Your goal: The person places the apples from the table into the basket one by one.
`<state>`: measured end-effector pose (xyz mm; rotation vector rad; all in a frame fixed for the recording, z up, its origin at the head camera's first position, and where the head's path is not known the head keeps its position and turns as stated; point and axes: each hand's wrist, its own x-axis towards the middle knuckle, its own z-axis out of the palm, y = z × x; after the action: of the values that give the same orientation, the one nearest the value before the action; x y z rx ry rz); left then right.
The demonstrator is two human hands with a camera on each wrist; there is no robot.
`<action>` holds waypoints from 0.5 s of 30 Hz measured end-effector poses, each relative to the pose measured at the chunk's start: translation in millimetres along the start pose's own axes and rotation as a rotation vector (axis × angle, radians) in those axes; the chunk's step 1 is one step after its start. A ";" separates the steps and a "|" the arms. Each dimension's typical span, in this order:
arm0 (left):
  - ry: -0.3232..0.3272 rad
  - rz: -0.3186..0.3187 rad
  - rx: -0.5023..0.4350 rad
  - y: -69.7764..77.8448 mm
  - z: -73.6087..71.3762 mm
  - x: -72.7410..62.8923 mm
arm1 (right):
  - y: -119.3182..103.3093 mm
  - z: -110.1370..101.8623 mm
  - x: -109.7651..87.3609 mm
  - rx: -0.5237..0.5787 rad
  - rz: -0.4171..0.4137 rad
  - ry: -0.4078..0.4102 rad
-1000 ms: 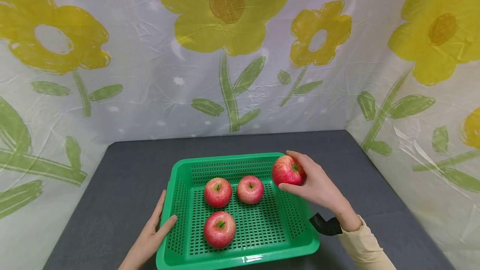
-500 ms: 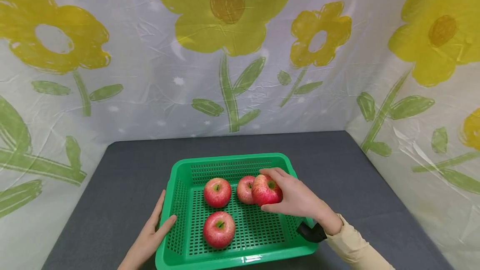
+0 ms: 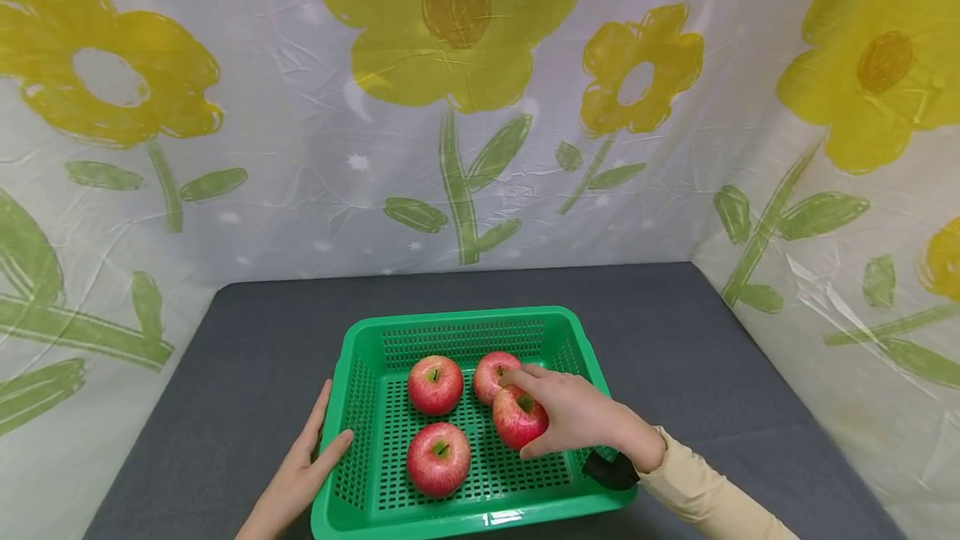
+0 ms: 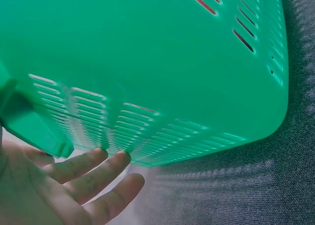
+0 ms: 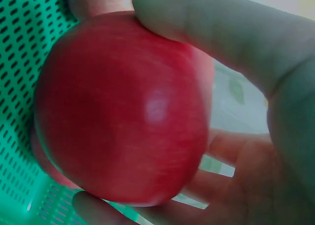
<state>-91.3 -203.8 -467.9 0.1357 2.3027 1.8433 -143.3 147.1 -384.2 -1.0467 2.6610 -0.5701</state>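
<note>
In the head view, my right hand (image 3: 577, 413) grips a red apple (image 3: 516, 422) inside the green plastic basket (image 3: 480, 520), thumb on the near side and fingers over the far side. That same apple (image 5: 120, 107) fills much of the right wrist view, the thumb pressed against it. Three more apples sit on the basket's slotted floor: one at back left (image 3: 435, 386), one at front left (image 3: 438, 461), and one just behind the held apple (image 3: 491, 373), partly covered by my fingers. My left hand (image 3: 303, 461) is at the basket's left side, its extended fingers (image 4: 106, 178) along the outer wall.
The basket stands on a dark grey table (image 3: 285, 315). Behind and beside the table hangs a pale curtain (image 3: 300, 215) printed with yellow flowers. A black band (image 3: 611, 472) is on the right wrist, over the basket's right rim.
My right hand has carried its apple from above the basket's back right corner leftward, nearer and down into the basket. The left hand and the other apples stay put.
</note>
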 end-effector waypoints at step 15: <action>-0.002 0.005 -0.015 -0.3 0.5 -0.5 | -3.5 11.9 6.6 -0.027 -0.035 -0.143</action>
<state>-90.7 -203.4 -468.2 0.1409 2.2888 1.8621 -141.9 137.0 -393.8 -1.1001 2.5373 -0.4492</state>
